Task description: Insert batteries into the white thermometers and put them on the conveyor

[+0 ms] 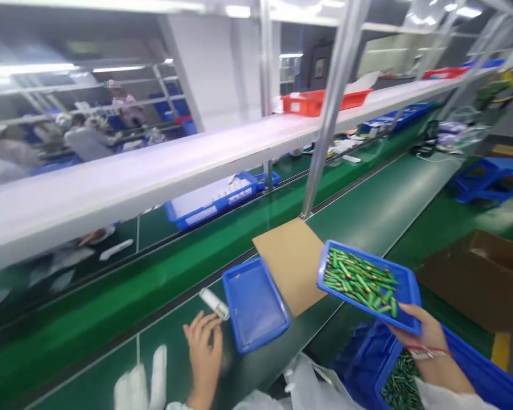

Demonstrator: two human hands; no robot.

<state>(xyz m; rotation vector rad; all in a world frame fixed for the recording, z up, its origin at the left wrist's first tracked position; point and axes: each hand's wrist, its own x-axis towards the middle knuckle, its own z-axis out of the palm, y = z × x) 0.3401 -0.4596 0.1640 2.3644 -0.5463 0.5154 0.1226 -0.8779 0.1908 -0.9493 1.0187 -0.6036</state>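
My left hand [204, 356] sits on the green conveyor belt [111, 364], its fingers curled against a small white tube [214, 303] with a shiny end. Just beyond that hand lies a shallow blue tray [254, 304], with nothing visible in it. My right hand [431, 347] grips the corner of a tilted blue tray [406, 285] heaped with green cylindrical cells [359, 282]. Under this hand stands a large blue bin [479, 370] holding many dark green cells [402, 384]. A flat cardboard sheet [293, 265] lies on the belt between the trays.
A long white shelf [196, 154] runs above the belt, bearing a red crate [320, 102]. Beneath it sits a blue crate of white items [209, 199]. A brown carton [474, 279] and blue stool [491, 179] stand right. White gloves [141, 381] lie near me. Co-workers [88, 139] stand beyond.
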